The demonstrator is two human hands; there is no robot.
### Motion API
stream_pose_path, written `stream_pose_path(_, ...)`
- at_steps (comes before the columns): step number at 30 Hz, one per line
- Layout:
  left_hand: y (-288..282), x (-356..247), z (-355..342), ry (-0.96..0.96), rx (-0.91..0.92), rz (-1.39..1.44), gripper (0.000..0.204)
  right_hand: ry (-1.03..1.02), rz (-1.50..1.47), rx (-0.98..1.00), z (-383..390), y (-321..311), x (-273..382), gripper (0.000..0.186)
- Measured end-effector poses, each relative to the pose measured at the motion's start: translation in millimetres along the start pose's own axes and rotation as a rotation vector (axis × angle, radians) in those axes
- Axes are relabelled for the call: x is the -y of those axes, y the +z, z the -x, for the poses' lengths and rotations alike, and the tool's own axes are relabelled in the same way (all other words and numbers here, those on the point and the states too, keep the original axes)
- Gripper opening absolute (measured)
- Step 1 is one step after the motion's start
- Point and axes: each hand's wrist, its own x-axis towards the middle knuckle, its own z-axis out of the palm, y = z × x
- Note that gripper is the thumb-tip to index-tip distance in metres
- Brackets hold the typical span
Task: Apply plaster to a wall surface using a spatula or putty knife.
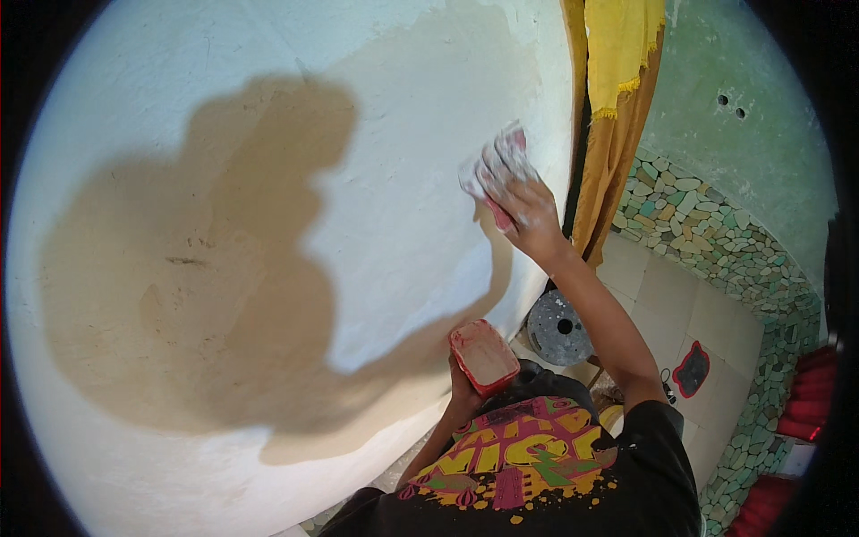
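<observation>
Coating the wall (403,224), we judge, is in hand. Head view: the right hand (530,210) clutches a whitened cloth (498,216) under curled fingers, the wall beyond them; the left hand (463,396) grips a tub (497,385), its fingers mostly hidden. Next stroke calls for even pressure.

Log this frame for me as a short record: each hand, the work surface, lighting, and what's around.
Left hand: holds a red tub with pale contents, low beside the wall
Right hand: grips a pink-and-white rag, raised at the wall; fingers smeared white
Work surface: white wall, with dark marks at left
Lighting: large shadow of the person across the wall
Right side: yellow curtain, pebble-like stone cladding
Floor: round grey speckled object with a central hole; red-edged dark pad
</observation>
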Motion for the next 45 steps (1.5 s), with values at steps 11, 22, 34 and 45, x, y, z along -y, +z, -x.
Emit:
stream_pose_path(11,7,8,-7,-0.077,0.014,0.042,0.081,0.180,-0.217,-0.184,-80,-49,15,0.044)
stream_pose_path(22,12,6,-1,0.063,0.007,-0.004,0.071,0.045,-0.014,0.105,-34,-39,24,0.055)
stream_pose_path(34,57,6,-42,0.057,0.059,-0.172,0.071,1.502,-1.139,-0.097,69,-92,64,0.024)
stream_pose_path(45,77,29,-46,0.167,-0.048,-0.186,0.074,1.036,-0.382,0.530,92,-116,97,0.034)
